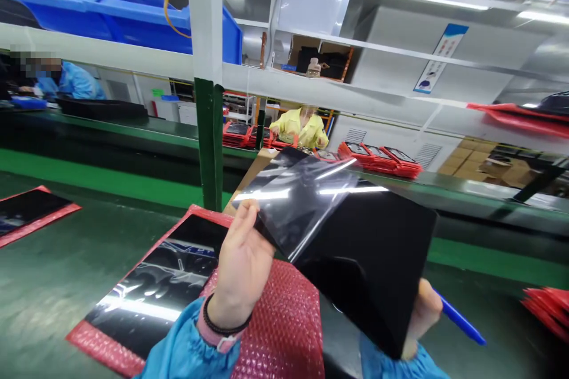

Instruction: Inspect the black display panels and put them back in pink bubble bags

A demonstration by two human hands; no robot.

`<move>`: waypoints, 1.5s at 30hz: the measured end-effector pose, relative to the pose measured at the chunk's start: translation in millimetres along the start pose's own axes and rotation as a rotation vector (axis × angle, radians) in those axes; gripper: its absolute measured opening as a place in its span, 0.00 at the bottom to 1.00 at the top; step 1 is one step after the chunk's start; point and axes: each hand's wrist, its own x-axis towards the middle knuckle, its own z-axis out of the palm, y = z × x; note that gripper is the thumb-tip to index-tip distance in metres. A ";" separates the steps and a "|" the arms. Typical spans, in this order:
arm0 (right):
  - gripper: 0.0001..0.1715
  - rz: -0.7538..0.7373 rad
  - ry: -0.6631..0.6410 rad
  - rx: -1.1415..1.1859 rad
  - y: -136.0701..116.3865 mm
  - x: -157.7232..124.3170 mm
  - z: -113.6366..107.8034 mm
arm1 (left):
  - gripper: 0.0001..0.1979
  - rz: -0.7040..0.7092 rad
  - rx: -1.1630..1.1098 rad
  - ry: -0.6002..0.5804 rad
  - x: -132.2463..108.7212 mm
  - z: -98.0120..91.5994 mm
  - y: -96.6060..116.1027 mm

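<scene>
My left hand (242, 260) is closed, pinching a thin glossy film (296, 201) that is lifted off a black glass panel (377, 249). My right hand (422, 311) grips that panel from beneath at its lower right edge, with a blue pen (460, 323) held in the same hand. Most of the right hand's fingers are hidden behind the panel. The panel is tilted up in front of me, above a sheet of red bubble wrap (280, 331).
Another black panel (155, 284) lies on red bubble wrap on the green bench (57, 272), and one more (26, 210) at the far left. A green-and-white post (208, 142) stands ahead. Red stacks (382, 160) line the far conveyor, where a person in yellow (300, 127) works. Blue bins (115, 6) sit overhead.
</scene>
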 end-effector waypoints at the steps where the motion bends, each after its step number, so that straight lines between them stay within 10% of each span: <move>1: 0.29 0.000 0.024 0.026 -8.4 -1.6 6.0 | 0.02 0.051 -0.006 0.038 -0.7 -0.6 -0.3; 3: 0.18 0.019 0.100 0.080 -26.9 -5.4 23.4 | 0.02 0.174 0.008 0.056 -2.4 -2.5 -0.5; 13: 0.59 -0.080 0.073 -0.468 -45.4 -19.5 64.3 | 0.04 0.581 0.070 -0.053 -28.3 -6.3 -12.2; 29: 0.38 0.007 -0.360 0.140 -61.5 -29.8 65.3 | 0.06 0.427 0.046 0.156 17.4 -5.7 27.8; 45: 0.11 0.089 -0.218 0.030 -63.1 -27.4 63.8 | 0.02 0.526 0.155 0.266 25.4 -6.5 25.5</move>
